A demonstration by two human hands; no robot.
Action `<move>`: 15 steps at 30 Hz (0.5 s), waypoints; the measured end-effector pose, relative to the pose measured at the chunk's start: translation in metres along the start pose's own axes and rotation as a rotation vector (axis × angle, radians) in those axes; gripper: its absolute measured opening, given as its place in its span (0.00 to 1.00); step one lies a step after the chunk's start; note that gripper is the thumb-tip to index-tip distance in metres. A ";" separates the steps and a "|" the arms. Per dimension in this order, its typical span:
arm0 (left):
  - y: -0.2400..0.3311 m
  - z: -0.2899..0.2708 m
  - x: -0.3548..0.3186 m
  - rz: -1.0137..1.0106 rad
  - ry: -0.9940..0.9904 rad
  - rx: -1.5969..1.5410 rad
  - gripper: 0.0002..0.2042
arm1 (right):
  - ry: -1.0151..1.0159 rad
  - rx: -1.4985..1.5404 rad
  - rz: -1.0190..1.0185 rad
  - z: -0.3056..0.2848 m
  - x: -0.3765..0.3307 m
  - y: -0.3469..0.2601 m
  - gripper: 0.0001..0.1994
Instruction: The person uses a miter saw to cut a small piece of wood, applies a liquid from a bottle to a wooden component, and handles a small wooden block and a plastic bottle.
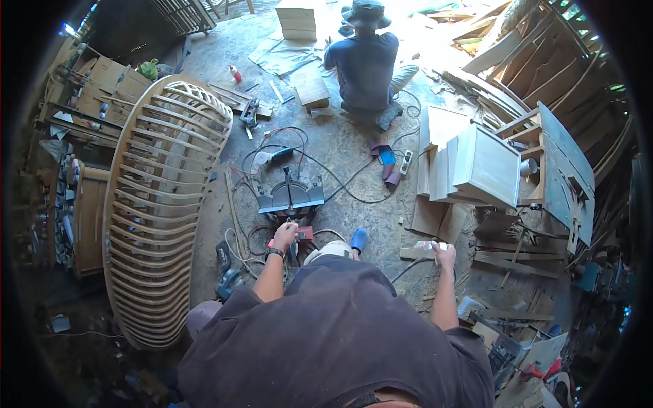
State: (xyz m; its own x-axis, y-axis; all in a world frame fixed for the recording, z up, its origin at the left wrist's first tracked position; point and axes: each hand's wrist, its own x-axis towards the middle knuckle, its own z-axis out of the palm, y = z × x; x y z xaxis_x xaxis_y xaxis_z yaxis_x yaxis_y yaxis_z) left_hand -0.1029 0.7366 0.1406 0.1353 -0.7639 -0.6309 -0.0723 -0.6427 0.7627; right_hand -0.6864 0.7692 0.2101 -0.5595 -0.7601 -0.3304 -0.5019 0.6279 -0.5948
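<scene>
Reaching down over the knee, the left hand (286, 234) closes around the handle of the mitre saw (291, 197) on the concrete floor (354, 146), while the right hand (445, 255) grips a small pale wood offcut (427, 246), held out to the side, clear of the saw.

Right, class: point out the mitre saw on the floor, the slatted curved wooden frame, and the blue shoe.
Mitre saw (291, 197), head view: its grey base.
Slatted curved wooden frame (160, 197), head view: a middle slat.
Blue shoe (358, 239), head view: its toe.
</scene>
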 end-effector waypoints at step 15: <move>0.007 0.013 0.041 -0.496 0.202 -0.207 0.06 | -0.254 -0.177 -0.195 0.092 0.141 -0.215 0.32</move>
State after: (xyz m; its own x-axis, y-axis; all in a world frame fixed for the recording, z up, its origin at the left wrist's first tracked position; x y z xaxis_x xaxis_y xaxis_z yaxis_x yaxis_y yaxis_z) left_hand -0.1104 0.6998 0.1181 0.2915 -0.3345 -0.8962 0.2406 -0.8811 0.4071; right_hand -0.5965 0.5120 0.2239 -0.2712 -0.8717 -0.4082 -0.7018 0.4694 -0.5359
